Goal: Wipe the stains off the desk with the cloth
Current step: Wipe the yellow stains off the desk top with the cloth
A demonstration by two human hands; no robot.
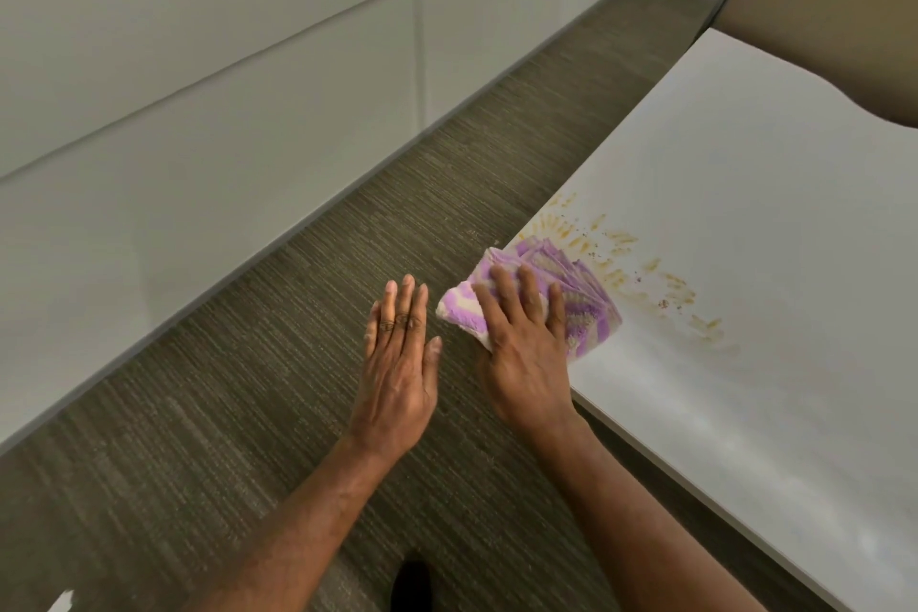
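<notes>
Right hand (526, 358) presses the cloth (588, 301) at the surface (745, 412) edge, fingers (502, 286) spread flat on it, beside yellowish stains (623, 239) (streaked, crumb-flecked). Left hand (397, 363), its fingers straight and together, hovers over carpet (273, 338).

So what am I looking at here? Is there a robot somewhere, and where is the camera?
No robot here: these are a person's two bare hands. The single picture comes from a wide-angle camera worn on the person's head, looking forward and down, so the forearms reach in from below. The right hand presses a purple and white cloth onto the edge of a white desk, and part of the cloth sticks out past that edge. Just beyond the cloth are yellowish-brown stains with small dark specks. The left hand is open and flat, holding nothing, over the grey carpet beside the desk.
</notes>
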